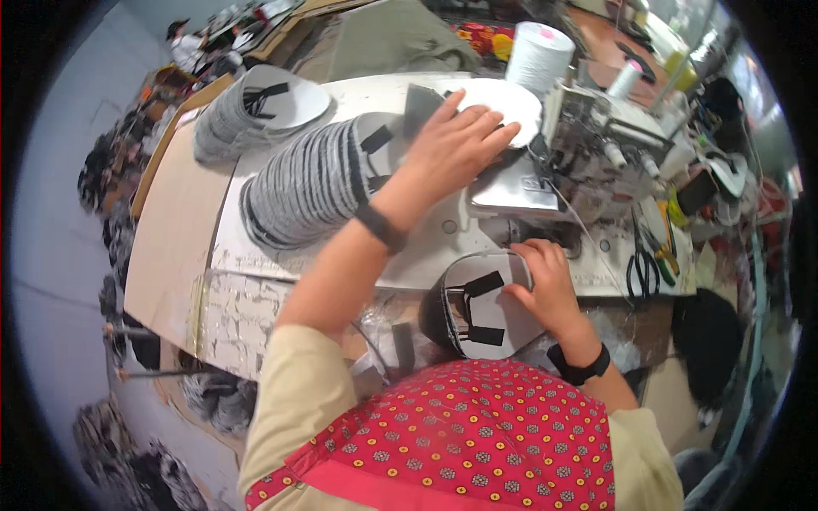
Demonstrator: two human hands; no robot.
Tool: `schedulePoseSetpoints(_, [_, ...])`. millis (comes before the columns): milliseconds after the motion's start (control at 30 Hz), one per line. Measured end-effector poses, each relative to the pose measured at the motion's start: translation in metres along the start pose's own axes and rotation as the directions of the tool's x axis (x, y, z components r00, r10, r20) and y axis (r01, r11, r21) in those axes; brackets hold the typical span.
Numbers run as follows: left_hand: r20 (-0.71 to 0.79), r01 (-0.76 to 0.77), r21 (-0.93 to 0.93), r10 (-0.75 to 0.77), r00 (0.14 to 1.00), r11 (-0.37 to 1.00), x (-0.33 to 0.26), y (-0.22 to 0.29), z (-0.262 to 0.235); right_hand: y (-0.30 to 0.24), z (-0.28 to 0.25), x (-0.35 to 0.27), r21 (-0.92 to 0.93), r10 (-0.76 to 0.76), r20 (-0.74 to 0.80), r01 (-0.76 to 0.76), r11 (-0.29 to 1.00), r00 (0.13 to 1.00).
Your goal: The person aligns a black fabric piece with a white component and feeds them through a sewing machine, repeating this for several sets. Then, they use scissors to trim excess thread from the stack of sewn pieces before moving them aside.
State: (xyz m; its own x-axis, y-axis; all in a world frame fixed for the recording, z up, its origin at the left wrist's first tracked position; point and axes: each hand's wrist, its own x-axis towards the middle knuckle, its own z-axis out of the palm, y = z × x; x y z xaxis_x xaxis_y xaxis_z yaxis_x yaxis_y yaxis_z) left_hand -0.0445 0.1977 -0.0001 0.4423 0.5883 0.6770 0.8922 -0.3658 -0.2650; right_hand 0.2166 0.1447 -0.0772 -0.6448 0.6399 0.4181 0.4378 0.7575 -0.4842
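Fabric piece (504, 312), likely light and bendy, best held where our right hand (550, 285) pinches its rim; our left hand (452, 146) lies spread.

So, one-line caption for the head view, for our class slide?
Left hand on a white rounded piece beside a sewing machine; right hand holding a black-tabbed piece.

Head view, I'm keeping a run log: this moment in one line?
left hand: on white rounded piece by sewing machine; right hand: holding edge of pale piece with black strips; nearby: nested grey stack
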Motion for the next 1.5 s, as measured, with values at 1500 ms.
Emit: schedulePoseSetpoints(1500, [0.937, 0.843, -0.334, -0.243, 0.250, -0.422, -0.059, 0.042, -0.073, 0.020, -0.017, 0.045, -0.043, 0.044, -0.353, -0.063, 0.997, 0.934])
